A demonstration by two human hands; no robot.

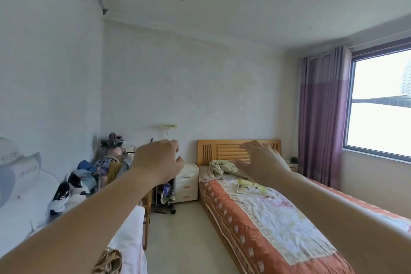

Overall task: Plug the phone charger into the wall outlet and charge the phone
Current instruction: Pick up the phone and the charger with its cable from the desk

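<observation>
Both my arms stretch forward at chest height in a bedroom. My left hand (159,160) hangs with fingers curled loosely downward and apart, holding nothing. My right hand (260,160) is spread, fingers apart, also holding nothing. A pale rectangular fitting (169,126) sits on the far wall with a thin cord hanging below it, just above my left hand; I cannot tell whether it is an outlet. No phone or charger is visible.
A bed (262,218) with an orange-bordered quilt and wooden headboard (224,151) runs along the right. A white bedside drawer unit (186,182) stands left of it. Piled clothes and clutter (95,171) line the left wall. Purple curtain (320,118) and window at right.
</observation>
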